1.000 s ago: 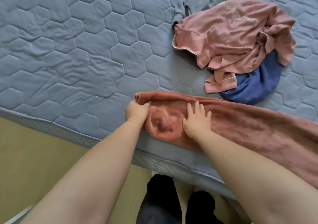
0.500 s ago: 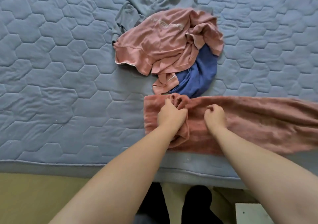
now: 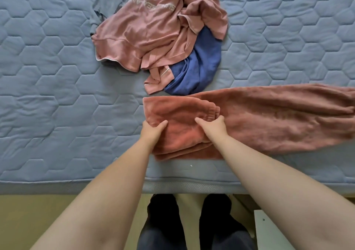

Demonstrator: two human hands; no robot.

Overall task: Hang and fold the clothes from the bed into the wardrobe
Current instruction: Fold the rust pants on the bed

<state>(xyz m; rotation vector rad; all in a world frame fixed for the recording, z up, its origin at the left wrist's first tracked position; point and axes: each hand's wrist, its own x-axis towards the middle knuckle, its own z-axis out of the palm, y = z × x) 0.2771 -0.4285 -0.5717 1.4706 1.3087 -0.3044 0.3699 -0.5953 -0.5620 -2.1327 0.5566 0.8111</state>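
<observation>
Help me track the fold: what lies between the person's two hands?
The head view shows only the folded-over end of the rust fleece garment between the left hand and the right hand.

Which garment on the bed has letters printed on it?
The crumpled pink top, with pale lettering; the blue garment, the grey garment and the fleecy reddish piece show none.

On bed (image 3: 57, 96), left hand (image 3: 153, 131), right hand (image 3: 213, 127) hold folded end of rust fleece garment (image 3: 269, 119); clothes pile (image 3: 153, 32) beyond.
</observation>
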